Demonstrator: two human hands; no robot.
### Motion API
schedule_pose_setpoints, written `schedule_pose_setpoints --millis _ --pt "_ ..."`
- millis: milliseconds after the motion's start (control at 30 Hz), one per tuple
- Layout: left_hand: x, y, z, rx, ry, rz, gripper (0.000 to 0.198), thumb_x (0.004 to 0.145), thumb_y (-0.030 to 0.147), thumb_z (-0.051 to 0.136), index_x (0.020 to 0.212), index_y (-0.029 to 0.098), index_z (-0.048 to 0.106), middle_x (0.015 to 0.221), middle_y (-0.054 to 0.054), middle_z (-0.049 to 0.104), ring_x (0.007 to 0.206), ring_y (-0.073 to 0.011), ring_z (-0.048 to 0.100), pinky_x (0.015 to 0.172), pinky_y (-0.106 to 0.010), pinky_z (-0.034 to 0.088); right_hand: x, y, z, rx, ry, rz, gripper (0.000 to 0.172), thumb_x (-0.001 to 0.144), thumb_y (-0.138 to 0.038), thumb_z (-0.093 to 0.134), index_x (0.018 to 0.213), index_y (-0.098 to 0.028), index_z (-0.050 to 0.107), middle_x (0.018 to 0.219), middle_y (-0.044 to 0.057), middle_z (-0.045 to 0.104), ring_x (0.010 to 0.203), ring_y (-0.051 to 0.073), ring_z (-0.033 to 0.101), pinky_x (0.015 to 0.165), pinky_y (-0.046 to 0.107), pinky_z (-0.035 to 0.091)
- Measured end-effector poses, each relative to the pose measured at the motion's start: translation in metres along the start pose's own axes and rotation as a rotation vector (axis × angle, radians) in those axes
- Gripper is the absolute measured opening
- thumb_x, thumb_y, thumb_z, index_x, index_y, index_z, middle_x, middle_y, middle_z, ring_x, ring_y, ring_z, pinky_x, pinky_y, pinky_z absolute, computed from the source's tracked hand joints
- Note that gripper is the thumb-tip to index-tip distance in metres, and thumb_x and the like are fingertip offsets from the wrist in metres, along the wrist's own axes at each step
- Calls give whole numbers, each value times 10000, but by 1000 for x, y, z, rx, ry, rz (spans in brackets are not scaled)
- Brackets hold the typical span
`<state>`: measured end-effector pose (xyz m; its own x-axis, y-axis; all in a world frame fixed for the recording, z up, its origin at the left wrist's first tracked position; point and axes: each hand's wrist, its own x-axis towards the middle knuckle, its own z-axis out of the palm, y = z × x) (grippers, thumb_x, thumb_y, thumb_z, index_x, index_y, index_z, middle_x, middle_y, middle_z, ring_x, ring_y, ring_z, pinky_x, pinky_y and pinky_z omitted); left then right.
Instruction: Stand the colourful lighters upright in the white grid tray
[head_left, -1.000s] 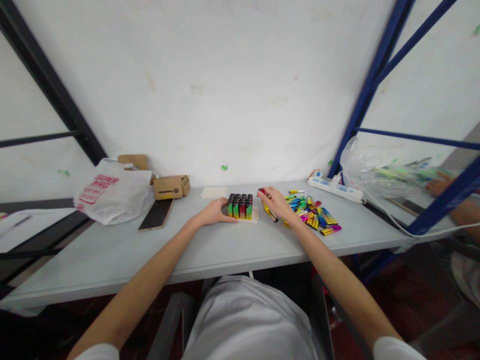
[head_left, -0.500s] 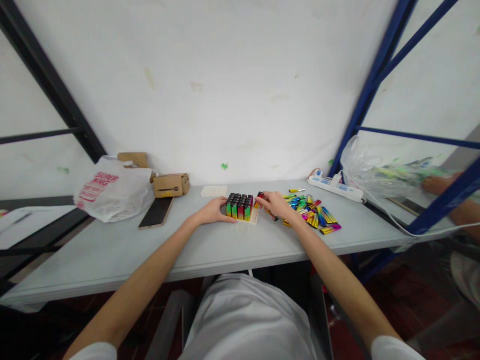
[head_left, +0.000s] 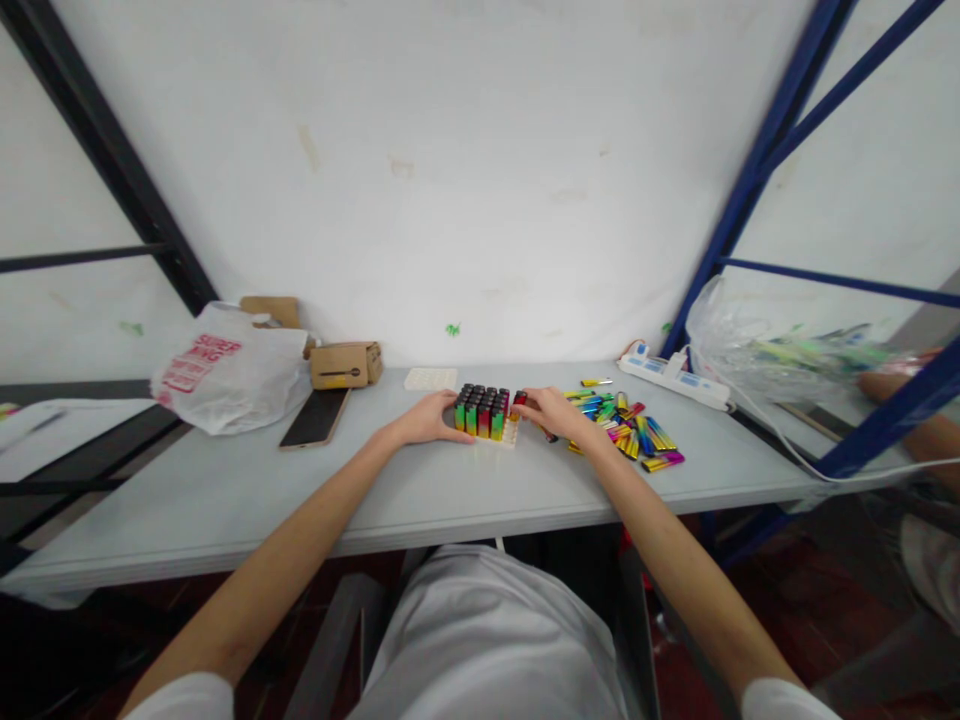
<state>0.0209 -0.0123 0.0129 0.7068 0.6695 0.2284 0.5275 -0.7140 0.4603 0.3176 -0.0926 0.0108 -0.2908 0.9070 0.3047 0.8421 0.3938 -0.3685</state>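
Note:
Several cigarette lighters [head_left: 481, 412] with black tops and green, red and yellow bodies stand upright, packed in rows in a pale tray [head_left: 511, 432]. My left hand [head_left: 431, 418] grips the left side of this tray, thumb along its front edge and the fingers partly hidden behind. My right hand [head_left: 549, 410] pinches a red-and-yellow lighter [head_left: 517, 401] at the tray's right end, close to the last row. Another dark-ended lighter [head_left: 550, 436] shows beneath that hand. To its right lies a loose pile of shiny multicoloured lighters [head_left: 626, 430].
A second pale tray [head_left: 430, 379] lies by the wall. On the left are a phone [head_left: 315, 418], a cardboard box [head_left: 346, 365] and a white plastic bag [head_left: 229, 368]. A power strip [head_left: 675, 381], its cable and blue shelf posts [head_left: 739, 215] stand right. Another person's arm [head_left: 919, 425] shows beyond.
The lighter in my right hand has gone from tilted to more upright at the tray's right end. My left hand stays on the tray. The view has shifted slightly.

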Motion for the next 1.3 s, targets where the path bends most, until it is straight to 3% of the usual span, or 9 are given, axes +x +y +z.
schedule_pose_setpoints --millis 200,400,533,667,800,933,1100,1200,1300 --pt "-2 1 -1 -14 7 17 799 612 706 899 1186 170 749 1209 -114 764 1084 -384 702 1011 -476 556 5 -10 6 -64 -29 11 168 1021 -282 679 1022 -130 750 925 119 790 815 219 708 745 272 457" --pt "-1 0 0 -24 2 38 809 638 674 905 1256 177 741 1259 -114 754 1116 -385 699 1030 -457 543 -6 -7 -21 39 -102 25 195 997 -302 704 1104 -148 760 902 85 808 769 203 726 724 257 473" --pt "1 -2 0 -19 -18 50 814 642 706 887 1227 159 743 1255 -132 745 1134 -392 692 1041 -465 531 -15 -2 -40 -52 -179 143 174 927 -283 775 1052 -161 767 910 97 816 804 218 739 704 258 463" --pt "1 -3 1 -22 -11 37 824 613 724 890 1188 152 742 1242 -147 744 1162 -392 679 1065 -469 510 -19 -1 -40 -147 -252 294 246 821 -294 854 1027 -186 774 891 98 812 778 241 738 635 270 435" --pt "1 -3 1 -24 -14 32 844 614 736 885 1203 153 731 1267 -153 735 1179 -388 671 1082 -467 499 -18 -2 -30 -206 -219 278 317 805 -262 851 1102 -178 783 941 117 816 821 259 746 657 277 444" --pt "0 -2 0 -25 -14 34 845 619 735 881 1216 157 726 1298 -158 722 1202 -391 661 1101 -476 489 -14 -1 -29 -188 -214 175 249 887 -231 773 1126 -163 791 921 113 811 834 251 734 715 280 460" --pt "0 -1 0 -26 -12 26 818 617 730 882 1192 168 735 1257 -145 738 1168 -390 672 1060 -479 514 -9 8 -37 -144 -43 29 188 923 -179 725 1098 -155 788 1009 129 786 938 238 711 885 306 493" --pt "0 -1 0 -16 -11 31 826 621 720 887 1216 170 729 1266 -139 736 1184 -391 670 1070 -473 512 -7 12 -38 8 54 31 254 902 -168 726 1153 -159 760 1055 114 773 911 217 713 898 323 513" --pt "0 -1 1 -17 -7 35 834 627 714 889 1239 172 728 1269 -135 739 1176 -396 674 1075 -480 516 -4 13 -34 327 155 58 386 886 -292 756 1252 -182 706 1083 86 764 853 197 719 820 314 545"
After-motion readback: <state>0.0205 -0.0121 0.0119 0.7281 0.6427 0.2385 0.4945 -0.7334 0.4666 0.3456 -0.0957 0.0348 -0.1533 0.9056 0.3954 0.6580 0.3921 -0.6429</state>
